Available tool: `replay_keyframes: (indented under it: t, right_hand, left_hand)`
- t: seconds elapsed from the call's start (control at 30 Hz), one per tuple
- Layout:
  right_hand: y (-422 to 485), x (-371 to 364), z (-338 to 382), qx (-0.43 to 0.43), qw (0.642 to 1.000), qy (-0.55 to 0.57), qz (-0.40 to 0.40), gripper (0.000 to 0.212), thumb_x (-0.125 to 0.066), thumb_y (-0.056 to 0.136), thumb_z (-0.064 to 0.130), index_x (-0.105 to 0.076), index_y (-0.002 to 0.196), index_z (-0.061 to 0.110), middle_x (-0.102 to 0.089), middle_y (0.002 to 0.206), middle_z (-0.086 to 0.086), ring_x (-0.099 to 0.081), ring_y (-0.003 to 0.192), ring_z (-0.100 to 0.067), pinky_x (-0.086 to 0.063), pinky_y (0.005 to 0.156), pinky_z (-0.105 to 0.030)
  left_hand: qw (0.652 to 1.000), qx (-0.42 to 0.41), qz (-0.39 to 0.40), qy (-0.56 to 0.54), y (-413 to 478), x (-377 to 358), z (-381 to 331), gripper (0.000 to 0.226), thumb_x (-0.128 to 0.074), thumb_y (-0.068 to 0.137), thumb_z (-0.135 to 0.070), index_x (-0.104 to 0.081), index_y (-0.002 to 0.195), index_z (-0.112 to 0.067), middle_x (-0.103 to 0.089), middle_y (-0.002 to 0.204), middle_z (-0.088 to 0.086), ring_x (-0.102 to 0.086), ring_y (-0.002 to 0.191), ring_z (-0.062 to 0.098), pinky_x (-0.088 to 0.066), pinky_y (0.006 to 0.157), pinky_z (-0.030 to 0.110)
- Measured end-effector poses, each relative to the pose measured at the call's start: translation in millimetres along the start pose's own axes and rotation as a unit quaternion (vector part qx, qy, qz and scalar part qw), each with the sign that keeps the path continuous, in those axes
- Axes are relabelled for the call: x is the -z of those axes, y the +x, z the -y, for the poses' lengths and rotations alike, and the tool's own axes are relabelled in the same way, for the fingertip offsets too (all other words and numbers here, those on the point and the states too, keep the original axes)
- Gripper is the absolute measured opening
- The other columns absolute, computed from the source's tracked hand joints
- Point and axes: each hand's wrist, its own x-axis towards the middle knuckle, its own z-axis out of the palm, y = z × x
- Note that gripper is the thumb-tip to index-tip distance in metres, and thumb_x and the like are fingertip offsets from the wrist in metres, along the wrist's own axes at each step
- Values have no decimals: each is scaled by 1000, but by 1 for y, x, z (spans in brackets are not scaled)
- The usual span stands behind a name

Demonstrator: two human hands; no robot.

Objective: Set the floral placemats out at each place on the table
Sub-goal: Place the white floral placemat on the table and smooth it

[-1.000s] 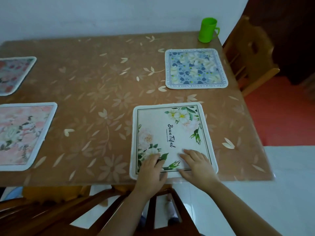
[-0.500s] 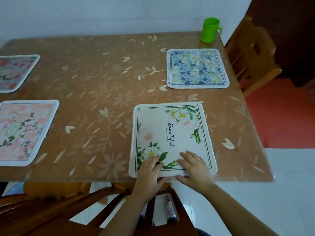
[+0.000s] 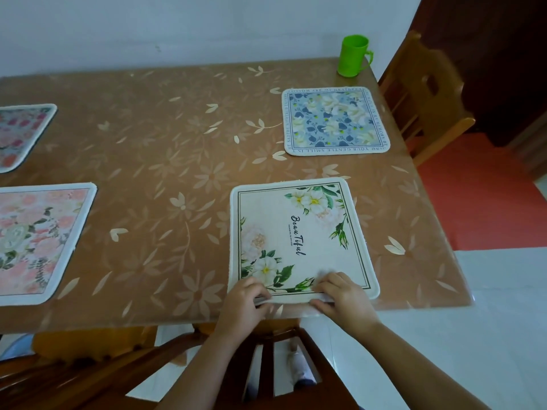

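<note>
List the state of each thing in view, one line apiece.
white placemat: on table, near edge pinched
left hand: pinches white placemat
right hand: pinches white placemat
blue placemat: flat, untouched
pink placemat: flat, untouched
red-flowered placemat: flat, untouched
green mug: upright, handle right

Green plastic mug (image 3: 353, 56), upright, handle to the right, close before the white wall (image 3: 177, 31). Light wooden chair (image 3: 426, 93) at the right side, an oval cut-out in its back. Dark wooden chair (image 3: 266, 365) at the near side, back slatted. Red floor (image 3: 479, 202) on the right, white tiles (image 3: 473, 335) nearer.
</note>
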Motion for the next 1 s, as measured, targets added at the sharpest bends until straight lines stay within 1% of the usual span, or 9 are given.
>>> replay_keyframes:
  t: [0.07, 0.17, 0.3, 0.47, 0.67, 0.77, 0.87, 0.93, 1.0]
  right_hand:
    - [-1, 0, 2, -13, 1000, 0, 7, 23, -83, 61, 17, -69, 77, 9, -67, 76, -6, -64, 75, -25, -52, 60, -28]
    - [0, -3, 8, -15, 1000, 0, 23, 18, -78, 67, 11, -69, 82, 9, -66, 82, -9, -63, 80, -28, -54, 60, -33]
    - [8, -8, 21, -37, 998, -3, 44, 14, -65, 82, 19, -67, 91, 9, -63, 95, -12, -56, 93, -28, -52, 70, -41]
    - [35, -21, 52, -39, 995, -28, 85, 19, -56, 88, 22, -65, 96, 7, -59, 103, -14, -51, 100, -28, -47, 80, -41]
    - [63, -48, 86, -15, 993, -47, 104, 21, -51, 91, 22, -63, 99, 6, -57, 108, -14, -49, 105, -24, -46, 82, -39]
    - [77, -60, 100, 8, 995, -46, 92, 21, -51, 91, 19, -64, 97, 3, -58, 105, -17, -51, 102, -28, -45, 82, -41]
    - [90, -67, 111, 14, 998, -36, 57, 17, -55, 88, 13, -65, 94, 2, -59, 101, -19, -54, 98, -32, -46, 82, -43]
    - [96, -68, 120, 22, 999, -26, 25, 9, -63, 79, 2, -66, 87, -1, -62, 92, -22, -58, 89, -36, -51, 76, -45]
    - [96, -70, 127, 33, 999, -17, 9, 12, -69, 69, -4, -67, 80, 0, -63, 83, -22, -61, 79, -37, -54, 69, -45]
  left_hand:
    - [1000, 5, 21, -7, 2, 7, 3, 13, -77, 66, -4, -70, 76, -8, -61, 84, -1, -55, 81, 12, -42, 71, 15]
    - [999, -2, 45, -3, 7, 14, 3, 10, -74, 70, -7, -70, 79, -8, -55, 81, -5, -53, 81, 13, -43, 72, 20]
    - [999, -13, 35, -21, 12, 32, 9, 7, -75, 70, -6, -71, 76, -7, -51, 74, -9, -48, 72, 7, -35, 64, 5]
    - [999, 4, 33, -30, 11, 60, 35, 8, -76, 71, -12, -70, 74, -8, -47, 70, -17, -45, 68, -1, -35, 62, 4]
    - [999, 37, 14, -22, -5, 87, 70, 11, -77, 69, -11, -67, 66, -11, -47, 66, -16, -50, 66, 8, -35, 57, 12]
    - [998, 55, -2, -18, -12, 96, 83, 9, -75, 71, -11, -67, 67, -11, -48, 67, -13, -53, 68, 11, -39, 60, 20]
    - [997, 69, -19, -19, -15, 100, 89, 8, -71, 73, -12, -66, 67, -11, -49, 70, -12, -52, 70, 11, -37, 61, 21]
    - [996, 80, -32, -33, -13, 100, 88, 5, -70, 73, -11, -67, 69, -11, -54, 73, -6, -53, 72, 12, -40, 63, 21]
    - [995, 81, -42, -41, -11, 99, 84, 2, -69, 73, -11, -68, 71, -10, -59, 77, 0, -53, 74, 13, -41, 66, 23]
